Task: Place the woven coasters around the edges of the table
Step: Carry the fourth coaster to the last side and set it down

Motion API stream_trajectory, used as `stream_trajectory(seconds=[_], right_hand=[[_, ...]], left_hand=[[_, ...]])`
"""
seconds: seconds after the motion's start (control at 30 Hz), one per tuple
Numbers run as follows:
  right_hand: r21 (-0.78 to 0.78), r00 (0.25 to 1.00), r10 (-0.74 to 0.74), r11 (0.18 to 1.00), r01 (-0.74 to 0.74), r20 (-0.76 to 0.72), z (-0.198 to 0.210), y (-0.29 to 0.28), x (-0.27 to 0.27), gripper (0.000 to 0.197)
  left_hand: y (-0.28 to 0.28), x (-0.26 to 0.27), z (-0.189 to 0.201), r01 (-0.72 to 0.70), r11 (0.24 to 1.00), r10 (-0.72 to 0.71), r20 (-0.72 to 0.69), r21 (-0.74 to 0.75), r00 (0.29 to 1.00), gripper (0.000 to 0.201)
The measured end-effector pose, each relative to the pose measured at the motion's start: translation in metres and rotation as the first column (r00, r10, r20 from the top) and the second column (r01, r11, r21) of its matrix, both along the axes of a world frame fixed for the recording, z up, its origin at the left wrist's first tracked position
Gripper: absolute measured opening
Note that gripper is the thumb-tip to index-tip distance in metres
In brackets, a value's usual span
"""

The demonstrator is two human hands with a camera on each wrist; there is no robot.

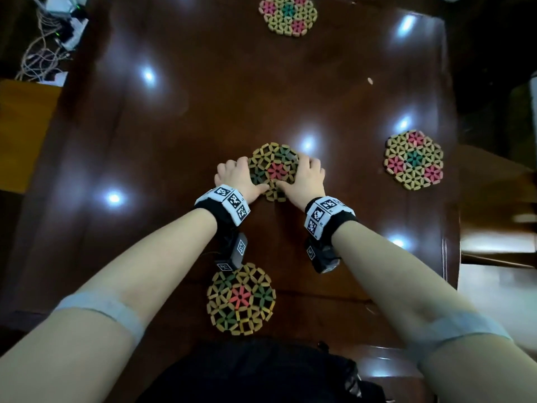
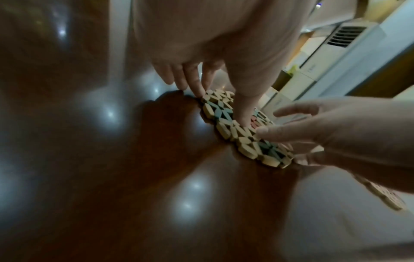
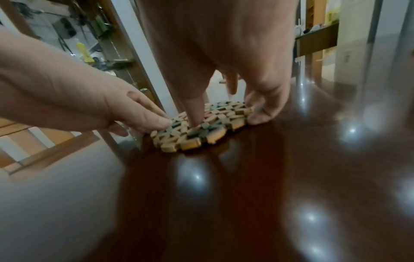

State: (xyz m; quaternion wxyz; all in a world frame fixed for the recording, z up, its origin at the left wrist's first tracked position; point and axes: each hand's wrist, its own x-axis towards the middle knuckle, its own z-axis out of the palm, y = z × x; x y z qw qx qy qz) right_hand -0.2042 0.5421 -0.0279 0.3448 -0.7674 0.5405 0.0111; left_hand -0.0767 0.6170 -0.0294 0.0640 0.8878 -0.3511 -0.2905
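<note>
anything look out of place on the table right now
One woven coaster sits in the middle of the table, held at its sides by the left hand and right hand. The other three lie near edges: far, right, near. A small pale speck lies loose.

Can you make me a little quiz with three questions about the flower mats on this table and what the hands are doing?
1. How many woven coasters lie on the table?
2. True or false: the centre coaster is lifted high above the table.
3. Which side of the table has no coaster near its edge yet?
A. far side
B. right side
C. left side

Key
1. Four: the far coaster, the right coaster, the near coaster and the centre one.
2. False: it lies flat on the wood, with the left hand and right hand gripping its two sides, thumbs on top.
3. C.
</note>
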Motion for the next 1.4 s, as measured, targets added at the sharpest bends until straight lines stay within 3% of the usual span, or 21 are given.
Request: stream_trajectory(seconds=[0.13,0.2,0.37,0.47,0.63,0.73,1.03,1.23,1.4], right_hand=[[0.126,0.994,-0.111,0.986,0.113,-0.018,0.004,0.008,0.002,0.067],[0.166,0.993,-0.114,0.979,0.119,-0.039,0.006,0.017,0.0,0.061],[0.185,0.991,-0.095,0.977,0.11,-0.09,0.011,0.055,0.006,0.055],[0.106,0.989,-0.103,0.988,0.114,-0.104,0.016,0.081,0.018,0.043],[0.107,0.98,-0.153,0.984,0.14,0.126,0.038,0.129,0.05,0.036],[0.09,0.951,-0.157,0.986,0.137,0.267,0.056,0.165,0.082,0.035],[0.243,0.789,-0.228,0.965,0.104,0.57,0.079,0.289,0.176,0.023],[0.402,0.695,-0.342,0.912,0.083,0.633,0.079,0.328,0.197,0.019],[0.491,0.678,-0.422,0.865,0.102,0.602,0.07,0.332,0.207,0.02]], left_hand=[[0.01,0.0,-0.002,-0.13,0.991,0.125,-0.115,-0.039,0.985,0.072],[0.019,0.0,-0.001,-0.161,0.986,0.156,-0.098,-0.047,0.983,0.065],[0.041,0.004,0.004,-0.039,0.997,0.03,-0.128,-0.071,0.991,0.048],[0.061,0.015,0.006,-0.076,0.98,0.038,-0.203,-0.182,0.978,0.048],[0.121,0.062,0.016,-0.069,0.969,0.025,-0.185,-0.238,0.983,0.06],[0.17,0.099,0.024,-0.134,0.948,0.047,-0.288,-0.289,0.956,0.073],[0.319,0.203,0.044,-0.287,0.908,0.153,-0.397,-0.305,0.905,0.081],[0.35,0.223,0.051,-0.322,0.909,0.141,-0.53,-0.265,0.836,0.083],[0.353,0.232,0.048,-0.285,0.907,0.118,-0.464,-0.31,0.878,0.053]])
